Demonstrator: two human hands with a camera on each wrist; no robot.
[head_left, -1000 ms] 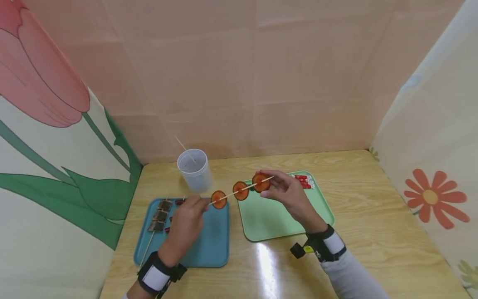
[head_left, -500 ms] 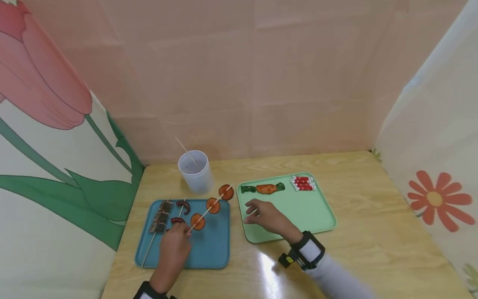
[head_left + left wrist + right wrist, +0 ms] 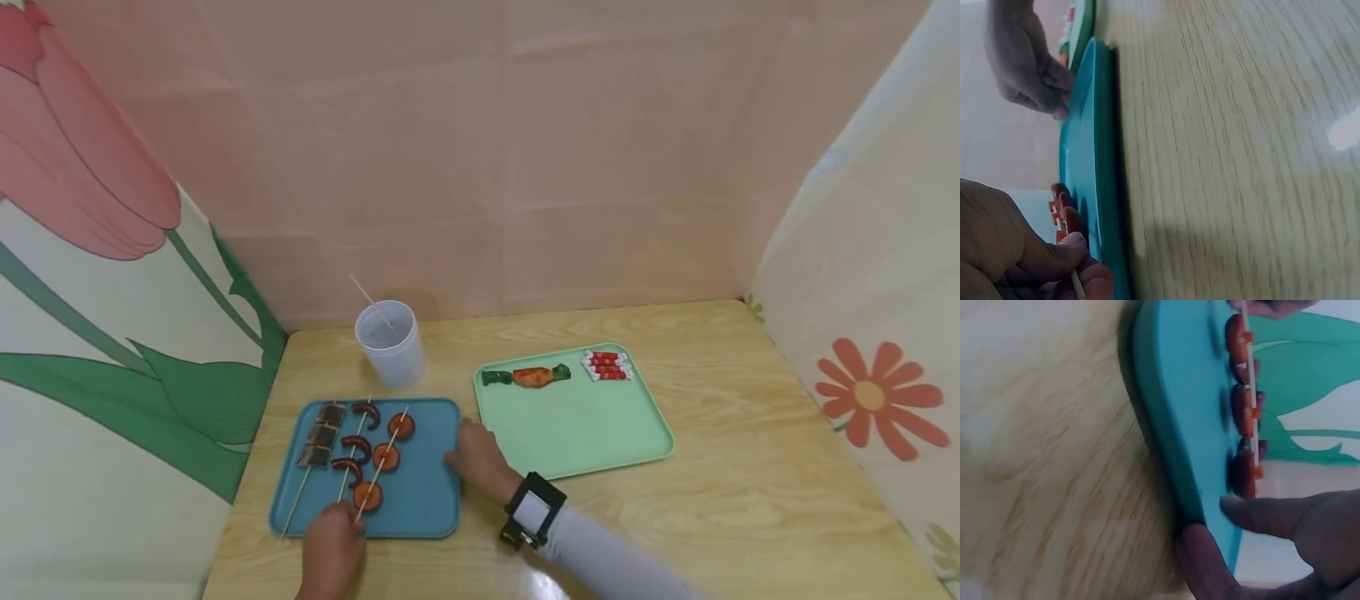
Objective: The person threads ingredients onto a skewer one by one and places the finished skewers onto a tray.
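Note:
My left hand (image 3: 333, 546) pinches the lower end of a skewer of round orange-brown slices (image 3: 386, 457), seen low over the blue tray (image 3: 427, 517). The left wrist view shows the stick between thumb and fingers. My right hand (image 3: 483, 462) is at the tray's right edge; in the right wrist view its thumb (image 3: 1260, 515) is over the inside and a finger is against the outer side of the rim. Left of the slices lie a skewer of curled dark-red sausage-like pieces (image 3: 356, 450) and a skewer of dark square pieces (image 3: 321, 435).
A green tray (image 3: 570, 433) at the right carries a wrapped orange piece with green ends (image 3: 532, 377) and several red-and-white sticks (image 3: 607, 365). Behind the blue tray stands a translucent cup (image 3: 393, 350) with a thin stick in it. Wood-grain tabletop (image 3: 735, 467) surrounds them.
The skewer of slices has come down and left from mid-air to the blue tray, still in my left hand. My right hand let go of it and moved to the blue tray's right edge.

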